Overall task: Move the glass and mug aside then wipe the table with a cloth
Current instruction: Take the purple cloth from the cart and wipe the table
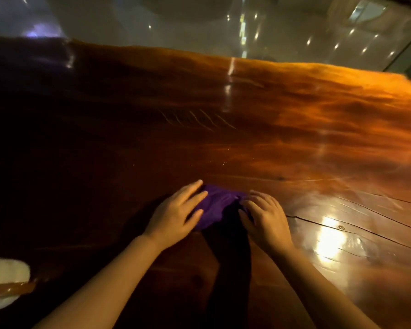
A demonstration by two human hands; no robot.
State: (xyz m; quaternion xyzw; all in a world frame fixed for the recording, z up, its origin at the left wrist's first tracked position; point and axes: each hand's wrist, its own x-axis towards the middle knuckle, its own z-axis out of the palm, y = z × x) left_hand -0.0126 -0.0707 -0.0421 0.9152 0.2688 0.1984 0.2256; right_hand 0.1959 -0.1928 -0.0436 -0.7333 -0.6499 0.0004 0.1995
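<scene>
Both hands flat on purple cloth (215,205)

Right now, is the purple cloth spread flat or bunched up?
Bunched up. The purple cloth lies wrinkled on the table, gathered between the left hand and right hand.

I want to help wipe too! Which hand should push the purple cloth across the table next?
Probably the left hand: its fingers lie flat over the purple cloth, while the right hand only touches the edge. The wooden table ahead looks open.
</scene>
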